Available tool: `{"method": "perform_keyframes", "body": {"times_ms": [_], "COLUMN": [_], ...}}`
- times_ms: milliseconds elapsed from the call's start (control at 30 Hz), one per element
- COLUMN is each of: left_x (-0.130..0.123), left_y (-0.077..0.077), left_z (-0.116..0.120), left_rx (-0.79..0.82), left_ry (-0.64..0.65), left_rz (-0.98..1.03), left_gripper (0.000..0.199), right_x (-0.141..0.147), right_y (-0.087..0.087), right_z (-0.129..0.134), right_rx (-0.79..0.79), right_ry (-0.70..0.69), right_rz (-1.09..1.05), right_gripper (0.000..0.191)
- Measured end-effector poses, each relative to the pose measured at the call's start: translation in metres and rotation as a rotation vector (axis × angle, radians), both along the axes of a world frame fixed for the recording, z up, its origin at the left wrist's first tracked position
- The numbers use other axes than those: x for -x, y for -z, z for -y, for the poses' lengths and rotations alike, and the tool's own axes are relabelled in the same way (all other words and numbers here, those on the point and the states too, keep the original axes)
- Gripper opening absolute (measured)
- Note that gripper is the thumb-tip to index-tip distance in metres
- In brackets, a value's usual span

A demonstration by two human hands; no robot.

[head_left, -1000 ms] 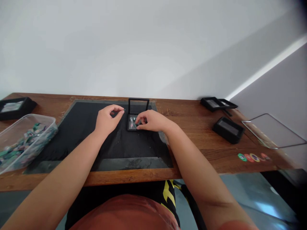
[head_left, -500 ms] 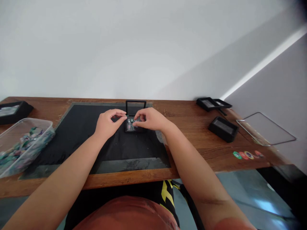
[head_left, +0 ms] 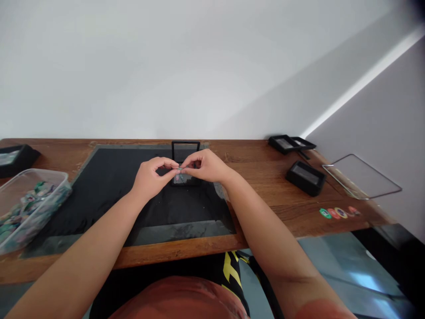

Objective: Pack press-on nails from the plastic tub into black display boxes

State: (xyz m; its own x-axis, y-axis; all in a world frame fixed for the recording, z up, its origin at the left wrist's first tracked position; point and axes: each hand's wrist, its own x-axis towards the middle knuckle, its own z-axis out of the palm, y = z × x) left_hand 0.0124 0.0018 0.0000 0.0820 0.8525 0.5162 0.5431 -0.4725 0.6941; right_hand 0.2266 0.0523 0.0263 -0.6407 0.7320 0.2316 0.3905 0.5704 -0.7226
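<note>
Above a small black case (head_left: pixel 174 181) with its framed clear lid (head_left: pixel 186 142) raised, my two hands meet at the fingertips. Both pinch a tiny green piece (head_left: pixel 179 168), too small to name. My left hand (head_left: pixel 153 177) comes at it from the left, thumb and forefinger closed. My right hand (head_left: pixel 207 166) holds the other side in a pinch. Small shiny pieces (head_left: pixel 181 178) lie inside the case, partly hidden by my fingers. The case rests on a black mat (head_left: pixel 109 186).
A clear plastic tub (head_left: pixel 63 175) of small colourful wrapped pieces stands at the left. Black boxes (head_left: pixel 305 177) sit at the right and another black box (head_left: pixel 20 159) at the far left. Round stickers (head_left: pixel 340 212) and a thin wire frame (head_left: pixel 372 177) lie at the right.
My left hand has moved slightly right and my right hand has left the pieces in the case. Their fingertips now meet on the green piece the left hand held.
</note>
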Motion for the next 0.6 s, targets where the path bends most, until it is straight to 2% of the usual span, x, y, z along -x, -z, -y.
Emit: {"method": "perform_keyframes", "body": {"times_ms": [200,300,400,500,600], "left_x": [-0.001,0.000,0.001,0.003,0.004], "left_y": [0.001,0.001,0.001,0.001,0.002], "left_z": [0.000,0.000,0.000,-0.001,-0.003], "left_rx": [0.046,0.020,-0.008,0.035,0.068], "left_ry": [-0.007,0.012,0.007,-0.064,-0.128], "left_rz": [-0.007,-0.037,-0.087,-0.127,-0.137], "left_gripper": [0.009,0.004,0.006,0.008,0.013], "right_x": [0.002,0.001,-0.002,-0.005,-0.002], "right_y": [-0.002,-0.006,-0.013,-0.021,-0.026], "right_z": [0.004,0.005,0.008,0.012,0.018], "right_rx": [-0.001,-0.050,-0.139,-0.184,-0.191], "right_ry": [0.014,0.056,0.144,0.230,0.255], "right_rz": [-0.039,-0.010,0.117,0.298,0.421], "right_gripper": [0.023,0.021,0.017,0.014,0.015]}}
